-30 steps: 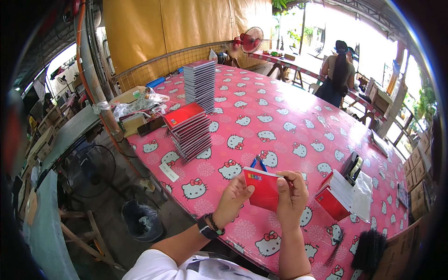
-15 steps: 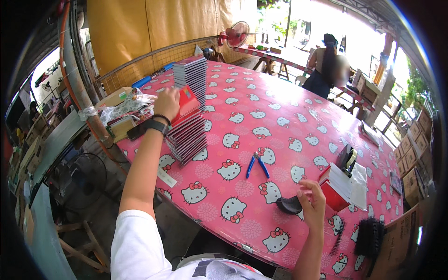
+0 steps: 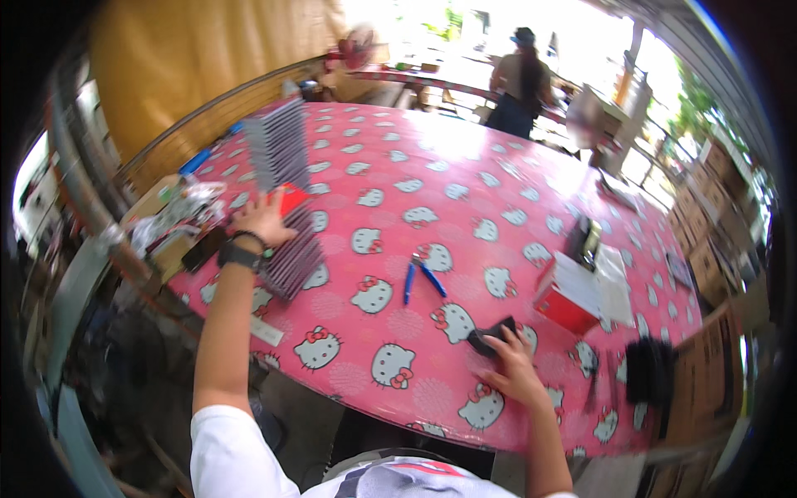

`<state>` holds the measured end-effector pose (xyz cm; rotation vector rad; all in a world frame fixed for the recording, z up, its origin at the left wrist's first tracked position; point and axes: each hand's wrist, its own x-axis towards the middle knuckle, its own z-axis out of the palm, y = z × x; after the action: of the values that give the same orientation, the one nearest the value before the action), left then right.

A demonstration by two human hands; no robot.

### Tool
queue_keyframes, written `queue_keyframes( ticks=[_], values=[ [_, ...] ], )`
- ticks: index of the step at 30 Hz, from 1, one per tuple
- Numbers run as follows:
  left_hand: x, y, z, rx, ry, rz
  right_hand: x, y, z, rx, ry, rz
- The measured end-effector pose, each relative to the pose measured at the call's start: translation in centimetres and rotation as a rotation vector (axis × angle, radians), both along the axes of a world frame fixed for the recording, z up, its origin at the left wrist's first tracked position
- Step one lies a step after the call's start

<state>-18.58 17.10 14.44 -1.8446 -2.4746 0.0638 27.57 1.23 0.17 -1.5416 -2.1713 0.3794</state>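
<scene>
Nearest: the right grip (image 3: pixel 516 373) is resting its fingers on a black curved object (image 3: pixel 486 340) on the pink worktop (image 3: pixel 465 220); cannot tell whether it is closing around it. Judgement: a light touch is sufficing here.

Farther out: blue-handled pliers (image 3: pixel 418 262) are lying between the two hands, touching neither.

Beyond, at the worktop's left: the left grip (image 3: pixel 261 222) is lying spread, not clasped, over the top of the shorter notebook stack (image 3: pixel 295 264). Step in hand, as judged: seating the top notebook. Doing it well is probably requiring flat palm pressure, matching edges and no sideways push, as the pile is appearing to slant.

Look: the shorter stack is showing red on top, partly hidden by the grip, and many thin dark and pale layers down its side; blur is hiding finer detail.

Farthest: a taller stack (image 3: pixel 281 149) is standing behind, greyish along its edges.
</scene>
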Motion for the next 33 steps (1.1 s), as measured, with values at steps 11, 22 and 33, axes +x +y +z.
queue_keyframes(
  ticks=[11,22,33],
  values=[
    [-3.3,0.9,-1.1,0.125,-0.124,0.072,5.8,4.0,3.0,0.485,-0.024,-0.429],
    [14.5,-7.7,-3.2,0.82,-0.402,-0.798,13.0,5.8,3.5,0.555,-0.01,-0.502],
    [20.9,-15.0,-14.9,0.04,-1.571,-0.641,-2.3,-3.5,3.4,-0.013,0.614,-0.025]
  ],
)
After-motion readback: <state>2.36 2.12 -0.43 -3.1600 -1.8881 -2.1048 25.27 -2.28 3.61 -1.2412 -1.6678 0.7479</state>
